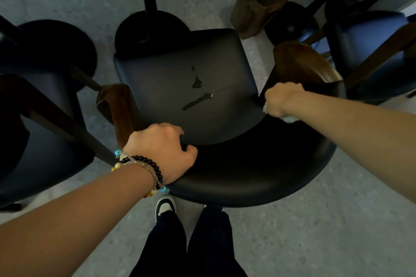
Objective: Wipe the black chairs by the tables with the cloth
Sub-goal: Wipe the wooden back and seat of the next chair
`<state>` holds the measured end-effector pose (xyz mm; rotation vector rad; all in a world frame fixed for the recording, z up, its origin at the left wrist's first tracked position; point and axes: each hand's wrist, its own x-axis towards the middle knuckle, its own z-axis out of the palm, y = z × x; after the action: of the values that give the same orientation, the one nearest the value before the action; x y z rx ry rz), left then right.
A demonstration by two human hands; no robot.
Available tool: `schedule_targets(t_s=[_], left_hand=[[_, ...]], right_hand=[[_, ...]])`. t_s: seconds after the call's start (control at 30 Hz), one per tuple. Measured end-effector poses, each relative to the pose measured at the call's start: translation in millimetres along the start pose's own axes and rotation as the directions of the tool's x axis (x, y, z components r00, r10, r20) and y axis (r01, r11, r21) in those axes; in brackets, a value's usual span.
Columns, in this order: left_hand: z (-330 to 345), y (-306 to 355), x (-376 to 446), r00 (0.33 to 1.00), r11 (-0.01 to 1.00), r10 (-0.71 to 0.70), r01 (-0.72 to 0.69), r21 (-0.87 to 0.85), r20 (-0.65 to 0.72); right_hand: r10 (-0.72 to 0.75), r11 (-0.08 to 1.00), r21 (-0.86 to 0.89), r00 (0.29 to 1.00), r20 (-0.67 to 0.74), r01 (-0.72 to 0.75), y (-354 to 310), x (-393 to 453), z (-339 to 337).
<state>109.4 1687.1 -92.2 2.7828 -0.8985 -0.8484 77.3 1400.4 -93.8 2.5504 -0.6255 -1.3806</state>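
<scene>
At three o'clock of the black chair (pixel 186 87), my right hand (pixel 281 101) bunched the cloth (pixel 289 119) in curled fingers. Toward nine o'clock from it lay puddles (pixel 197 83), strung front-to-back. My left hand (pixel 162 150) gripped the backrest (pixel 247 175), farther off.

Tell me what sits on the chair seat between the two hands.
In the head view, small puddles of liquid lie on the black seat between the left hand, on the backrest, and the right hand, holding the cloth.
</scene>
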Motion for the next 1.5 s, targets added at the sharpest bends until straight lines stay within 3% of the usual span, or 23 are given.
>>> schedule_targets(t_s=[0.13,0.23,0.37,0.47,0.6,0.77,0.9,1.07,1.17,1.27,1.4,1.5], left_hand=[[0,0,0,1.000,1.000,-0.002,0.002,-0.001,0.000],[2,-1,1,1.000,1.000,-0.003,0.003,0.002,0.007],[2,-1,3,1.000,1.000,-0.009,0.009,0.014,-0.002],[2,-2,1,0.999,1.000,-0.013,0.013,0.002,-0.031],[2,-1,1,0.999,1.000,-0.017,0.017,0.001,-0.045],[1,0,0,0.998,1.000,-0.026,0.026,-0.004,-0.060],[1,0,0,0.997,0.999,-0.032,0.032,0.000,-0.067],[1,-2,2,0.998,0.999,-0.048,0.049,0.020,-0.047],[3,-3,2,0.997,0.998,-0.057,0.058,0.017,-0.048],[0,-1,1,0.997,0.998,-0.057,0.058,0.022,-0.056],[-1,0,-3,0.995,0.998,-0.058,0.057,-0.009,-0.084],[-1,1,-2,0.994,0.998,-0.053,0.051,-0.024,-0.098]], right_hand=[[-0.192,0.981,0.007,0.980,0.050,0.192,-52,-30,26],[-0.274,0.961,-0.015,0.957,0.094,0.276,-55,-32,18],[-0.161,0.979,-0.123,0.986,0.033,0.164,-7,-15,-10],[-0.087,0.996,-0.005,0.996,0.035,0.087,33,-9,-15],[-0.023,0.997,0.069,0.992,-0.124,0.032,60,-33,-8],[-0.011,0.982,0.183,0.982,-0.190,0.046,31,-103,27],[-0.201,0.965,0.146,0.972,-0.124,0.218,-7,-123,32],[-0.001,0.993,0.112,0.981,-0.194,0.023,29,-54,0],[0.047,0.994,0.107,0.976,-0.213,-0.025,29,-28,4],[-0.030,0.996,0.085,0.990,-0.136,0.041,-8,-30,20],[-0.298,0.937,0.188,0.955,-0.009,0.294,-48,-46,34],[-0.255,0.952,0.157,0.965,-0.066,0.263,-19,-34,13]])
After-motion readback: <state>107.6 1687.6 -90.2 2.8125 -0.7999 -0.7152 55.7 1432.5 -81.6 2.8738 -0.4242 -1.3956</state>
